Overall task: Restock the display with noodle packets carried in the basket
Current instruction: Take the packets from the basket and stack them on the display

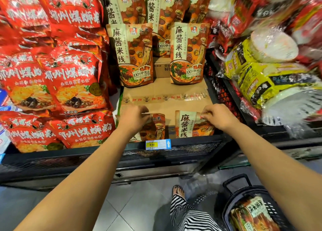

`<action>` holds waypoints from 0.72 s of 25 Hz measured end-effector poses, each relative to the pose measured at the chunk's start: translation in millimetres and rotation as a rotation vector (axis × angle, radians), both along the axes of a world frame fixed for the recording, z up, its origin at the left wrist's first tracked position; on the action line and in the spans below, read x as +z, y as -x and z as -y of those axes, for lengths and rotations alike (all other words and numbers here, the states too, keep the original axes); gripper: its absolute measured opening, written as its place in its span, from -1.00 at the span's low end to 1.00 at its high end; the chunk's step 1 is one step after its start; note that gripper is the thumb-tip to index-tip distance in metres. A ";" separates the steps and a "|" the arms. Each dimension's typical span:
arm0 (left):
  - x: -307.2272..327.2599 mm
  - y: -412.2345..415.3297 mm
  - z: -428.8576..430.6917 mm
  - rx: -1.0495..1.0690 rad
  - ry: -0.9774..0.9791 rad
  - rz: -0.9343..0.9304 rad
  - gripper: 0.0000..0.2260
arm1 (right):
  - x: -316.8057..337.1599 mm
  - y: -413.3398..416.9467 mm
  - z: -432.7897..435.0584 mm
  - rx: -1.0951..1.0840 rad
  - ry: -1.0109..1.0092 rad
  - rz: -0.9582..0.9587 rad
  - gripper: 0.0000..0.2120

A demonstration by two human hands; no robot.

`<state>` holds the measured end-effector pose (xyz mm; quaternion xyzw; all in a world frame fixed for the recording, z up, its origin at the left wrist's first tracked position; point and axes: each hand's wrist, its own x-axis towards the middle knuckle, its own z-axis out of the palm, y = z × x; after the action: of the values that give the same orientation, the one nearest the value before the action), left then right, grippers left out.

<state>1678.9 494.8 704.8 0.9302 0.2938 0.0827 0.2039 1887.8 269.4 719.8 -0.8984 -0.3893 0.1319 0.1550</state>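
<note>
Cardboard box top (165, 91) is taken as landmark. At its front edge two brown noodle packets are stood side by side, apart. The left packet (156, 128) is gripped at its top edge by the left hand (134, 116); the right packet (185, 124) is pinched at its top by the right hand (216, 116). At its back, two matching packets (134, 54) are stood upright. Below its front edge a price tag (157, 144) is fixed. Lower right of it, on the floor, a dark basket (271, 210) is seen with more packets (250, 213) inside. Red packets (69, 77) are stacked to its left.
</note>
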 end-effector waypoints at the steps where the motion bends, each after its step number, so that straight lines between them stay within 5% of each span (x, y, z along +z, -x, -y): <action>1: -0.5 2.8 3.3 0.014 -0.054 -0.001 -0.63 | 1.5 2.9 4.3 -0.013 0.012 0.059 -0.76; 4: -0.4 10.3 26.9 0.015 -0.206 -0.034 -0.42 | 6.5 26.4 29.9 -0.046 0.026 0.207 -0.44; 7: -8.1 22.0 71.1 -0.062 -0.273 -0.017 -0.38 | -0.9 68.1 76.1 -0.160 0.013 0.228 -0.35; 14: -62.8 50.2 200.2 -0.486 -0.251 -0.285 -0.29 | -94.2 209.3 270.3 -0.627 0.264 -0.150 -0.33; 18: -96.3 48.1 271.6 -0.669 -0.213 -0.488 -0.24 | -135.2 284.5 374.2 -0.914 0.235 -0.380 -0.31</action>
<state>1630.8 223.1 608.5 0.9824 0.0052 -0.1806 0.0469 1603.3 -104.7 584.6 -0.9484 0.0962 0.2547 0.1627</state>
